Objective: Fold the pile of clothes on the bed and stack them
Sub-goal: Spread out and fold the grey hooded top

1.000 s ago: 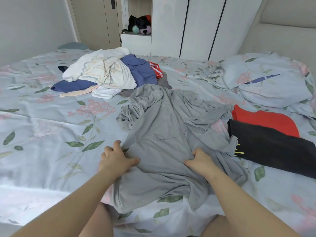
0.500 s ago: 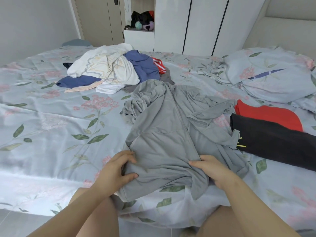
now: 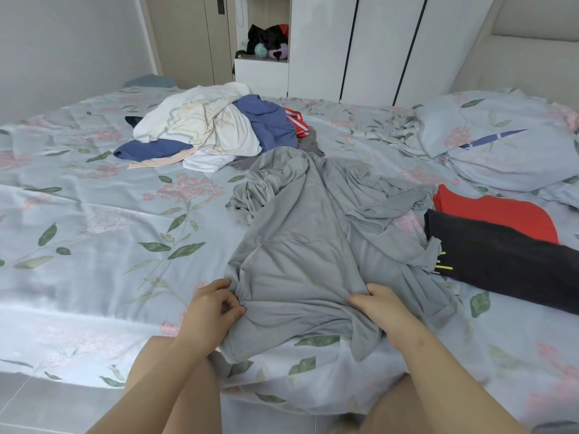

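The left hand (image 3: 210, 311) and right hand (image 3: 380, 311) are each pinching a bunch of the near hem of the grey hooded top (image 3: 300, 245), fingers curled into the cloth. The top is lying crumpled mid-bed (image 3: 94, 214), nearer than the unfolded pile (image 3: 213, 126). Its right sleeve is bunching against the folded black garment (image 3: 501, 264) (apparently touching it), so a pull is likely risking dragging that piece askew or setting creases.

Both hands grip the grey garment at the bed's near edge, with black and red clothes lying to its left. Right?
Wrong side: the head view shows the black garment and red garment to the right of the grey garment. The left hand and right hand do grip it at the near edge.
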